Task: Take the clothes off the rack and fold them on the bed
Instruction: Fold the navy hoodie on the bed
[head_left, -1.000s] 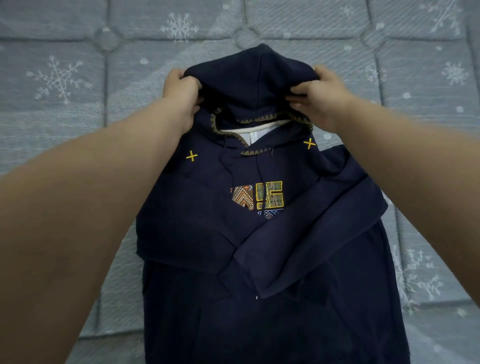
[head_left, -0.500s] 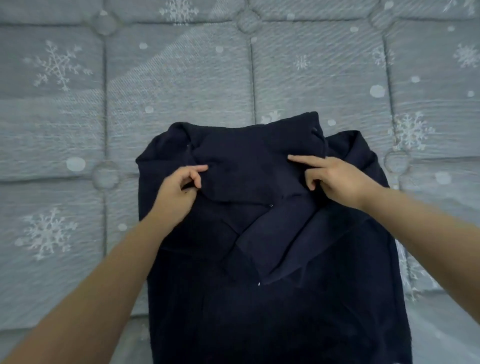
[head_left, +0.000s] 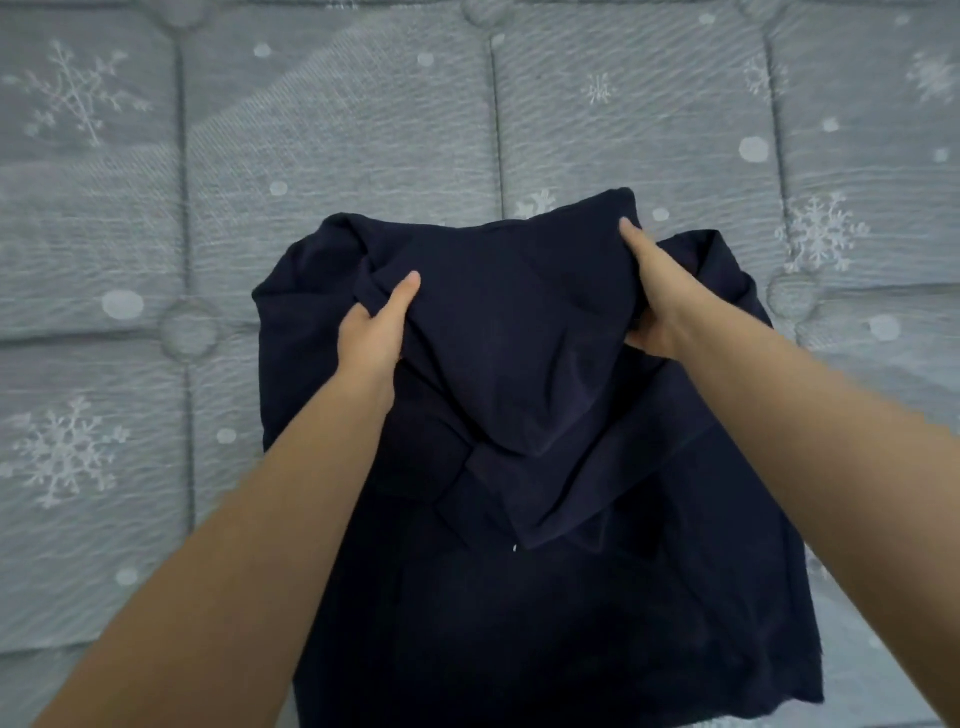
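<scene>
I have the dark navy hooded sweatshirt of thick soft cotton (head_left: 545, 519) lying on the grey quilted mattress with white snowflake print (head_left: 311, 156), its body running toward me and its top end away from me. My left hand (head_left: 374, 332) pinches a gathered ridge of cloth at the upper left, thumb laid on top and the other fingers tucked under where I cannot see them; my right hand (head_left: 652, 296) grips the upper right edge the same way, thumb pointing up along the fabric. Between the two hands a loose panel of the navy cloth hangs down to a point over the crossed sleeves. I judge I am partway through a fold of the top end. The risk I see is unevenness: my left grip sits lower than my right, so if I pull from here the fold line may come out slanted. The bunched cloth under my left thumb may also trap a wrinkle, and dragging could slide the tucked sleeves out of place. The heavy fabric may slump once released.
</scene>
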